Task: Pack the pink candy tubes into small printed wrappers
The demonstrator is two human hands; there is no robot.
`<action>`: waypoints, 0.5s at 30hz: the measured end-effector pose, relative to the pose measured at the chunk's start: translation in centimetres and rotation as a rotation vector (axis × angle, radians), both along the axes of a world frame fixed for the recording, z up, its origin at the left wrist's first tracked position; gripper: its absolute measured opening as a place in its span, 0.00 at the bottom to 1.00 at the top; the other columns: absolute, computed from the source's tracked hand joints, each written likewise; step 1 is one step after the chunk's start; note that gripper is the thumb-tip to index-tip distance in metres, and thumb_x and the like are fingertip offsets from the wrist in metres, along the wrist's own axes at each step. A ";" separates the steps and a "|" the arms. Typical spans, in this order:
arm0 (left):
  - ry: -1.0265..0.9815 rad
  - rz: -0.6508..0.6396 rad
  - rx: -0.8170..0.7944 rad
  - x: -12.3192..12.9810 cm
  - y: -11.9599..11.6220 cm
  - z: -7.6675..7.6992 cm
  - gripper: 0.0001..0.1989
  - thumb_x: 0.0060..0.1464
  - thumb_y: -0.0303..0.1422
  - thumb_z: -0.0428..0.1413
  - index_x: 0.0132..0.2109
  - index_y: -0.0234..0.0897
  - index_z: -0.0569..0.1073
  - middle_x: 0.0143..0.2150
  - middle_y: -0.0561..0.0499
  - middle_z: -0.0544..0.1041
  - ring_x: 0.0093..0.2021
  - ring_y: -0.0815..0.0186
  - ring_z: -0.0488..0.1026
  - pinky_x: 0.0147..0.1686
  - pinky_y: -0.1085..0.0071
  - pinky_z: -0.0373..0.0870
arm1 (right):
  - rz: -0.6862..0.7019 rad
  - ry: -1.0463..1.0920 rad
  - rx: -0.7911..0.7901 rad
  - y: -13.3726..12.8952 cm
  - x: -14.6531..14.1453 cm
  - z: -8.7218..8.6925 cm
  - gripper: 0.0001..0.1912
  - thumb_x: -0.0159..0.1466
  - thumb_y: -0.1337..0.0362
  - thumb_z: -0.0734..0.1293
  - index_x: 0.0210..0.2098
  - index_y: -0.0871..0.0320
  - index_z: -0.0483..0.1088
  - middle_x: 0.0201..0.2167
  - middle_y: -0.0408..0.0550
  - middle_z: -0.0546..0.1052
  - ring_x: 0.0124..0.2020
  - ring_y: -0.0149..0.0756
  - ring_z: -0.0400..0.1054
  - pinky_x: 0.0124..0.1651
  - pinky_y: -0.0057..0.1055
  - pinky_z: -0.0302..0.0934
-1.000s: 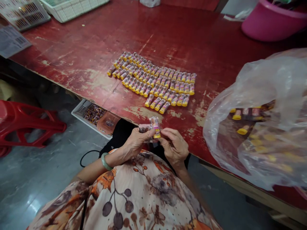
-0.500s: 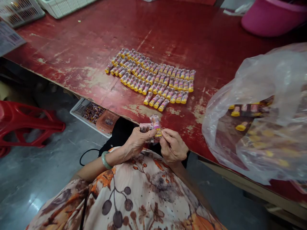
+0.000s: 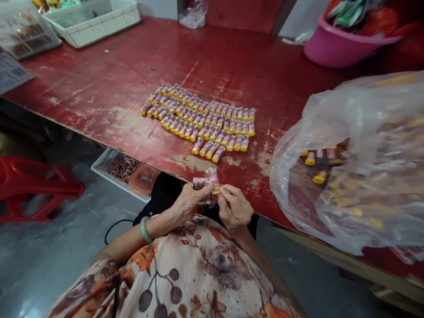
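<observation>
One red table point(image 3: 232, 57), two hands point(image 3: 187, 198) holding one yellow-ended tube point(image 3: 213, 176), one pink tub point(image 3: 341, 47)

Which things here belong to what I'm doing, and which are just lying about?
Likely in use:
held yellow-ended tube
printed slips in your left hand
rows of matching tubes
translucent bag of tubes

Likely just about:
pink tub
red plastic stool
crumpled plastic bag

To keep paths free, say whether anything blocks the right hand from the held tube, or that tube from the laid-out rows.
Nothing visible does. The right hand touches the held tube at its lower end, the left hand grips it, and only scuffed tabletop shows between it and the rows.
</observation>
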State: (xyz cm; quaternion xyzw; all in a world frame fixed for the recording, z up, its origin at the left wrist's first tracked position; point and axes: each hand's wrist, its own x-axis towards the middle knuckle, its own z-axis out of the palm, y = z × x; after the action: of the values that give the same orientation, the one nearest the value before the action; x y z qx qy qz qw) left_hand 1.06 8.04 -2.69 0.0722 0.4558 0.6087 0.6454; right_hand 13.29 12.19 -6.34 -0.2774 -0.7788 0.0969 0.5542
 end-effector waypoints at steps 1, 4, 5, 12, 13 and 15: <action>-0.004 -0.019 0.001 0.0 0.4 0.0 0.23 0.34 0.42 0.71 0.31 0.29 0.74 0.27 0.49 0.75 0.25 0.68 0.72 0.30 0.71 0.72 | -0.011 0.028 -0.026 0.4 0.1 -0.1 0.10 0.62 0.72 0.65 0.42 0.56 0.72 0.35 0.50 0.77 0.34 0.36 0.74 0.33 0.30 0.70; -0.032 -0.077 0.003 -0.2 1.6 -0.3 0.24 0.39 0.45 0.68 0.35 0.27 0.75 0.29 0.46 0.76 0.26 0.66 0.73 0.30 0.70 0.74 | -0.119 0.092 -0.098 2.5 0.5 -0.4 0.06 0.62 0.70 0.64 0.36 0.57 0.72 0.32 0.48 0.76 0.32 0.35 0.73 0.34 0.32 0.69; -0.054 -0.088 -0.001 -0.3 1.9 -0.4 0.23 0.43 0.44 0.67 0.36 0.27 0.75 0.30 0.44 0.77 0.27 0.66 0.74 0.31 0.70 0.74 | -0.175 0.067 -0.111 3.5 0.6 -0.6 0.05 0.63 0.69 0.64 0.34 0.58 0.72 0.32 0.48 0.76 0.32 0.35 0.72 0.35 0.33 0.69; -0.220 -0.075 -0.168 -2.1 1.2 -0.3 0.10 0.58 0.31 0.51 0.39 0.27 0.73 0.37 0.38 0.78 0.35 0.56 0.78 0.33 0.61 0.77 | -0.266 -0.284 -0.211 8.7 -1.8 -2.6 0.13 0.63 0.72 0.57 0.26 0.60 0.70 0.26 0.50 0.72 0.28 0.34 0.66 0.33 0.29 0.60; -0.203 -0.081 -0.175 -2.2 0.9 -0.1 0.09 0.58 0.30 0.52 0.40 0.27 0.73 0.37 0.38 0.78 0.34 0.56 0.78 0.31 0.62 0.77 | -0.260 -0.324 -0.226 8.8 -2.3 -2.6 0.12 0.62 0.73 0.58 0.27 0.61 0.70 0.26 0.49 0.72 0.27 0.33 0.65 0.31 0.28 0.58; -0.136 -0.077 -0.175 -2.6 0.6 0.3 0.07 0.56 0.28 0.54 0.40 0.28 0.73 0.37 0.39 0.78 0.32 0.58 0.78 0.28 0.66 0.77 | -0.254 -0.386 -0.248 8.8 -2.7 -2.3 0.10 0.60 0.74 0.60 0.29 0.61 0.71 0.28 0.48 0.73 0.27 0.32 0.65 0.30 0.27 0.56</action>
State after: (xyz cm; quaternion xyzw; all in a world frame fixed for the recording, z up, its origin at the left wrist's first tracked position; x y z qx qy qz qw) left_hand -1.51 8.68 -2.41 -0.0087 0.4593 0.5448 0.7015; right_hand 10.59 21.00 -8.63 -0.4522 -0.8112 0.0667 0.3646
